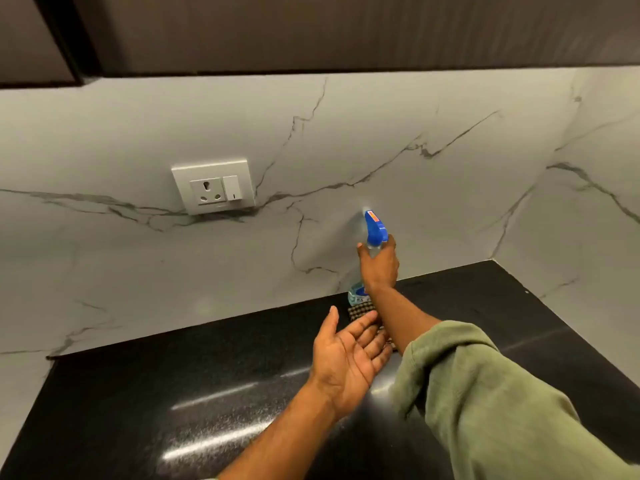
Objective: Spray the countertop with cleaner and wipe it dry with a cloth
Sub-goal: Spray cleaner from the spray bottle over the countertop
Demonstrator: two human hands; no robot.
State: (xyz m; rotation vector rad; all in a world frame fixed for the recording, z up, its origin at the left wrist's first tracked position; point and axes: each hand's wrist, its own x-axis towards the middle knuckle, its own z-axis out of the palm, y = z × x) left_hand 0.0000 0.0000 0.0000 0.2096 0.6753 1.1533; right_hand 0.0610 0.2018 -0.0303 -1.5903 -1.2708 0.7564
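Head view: I'm seeing the right hand point(379, 263) gripping a spray bottle point(375, 230) by its neck above the black countertop point(207, 375), near the marble wall. Its label is unreadable. The left hand point(346, 355) is hovering palm-up, fingers spread, over a checked cloth point(360, 311).

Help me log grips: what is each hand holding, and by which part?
The right hand grips the spray bottle by its neck, just below the blue trigger head. The left hand holds nothing.
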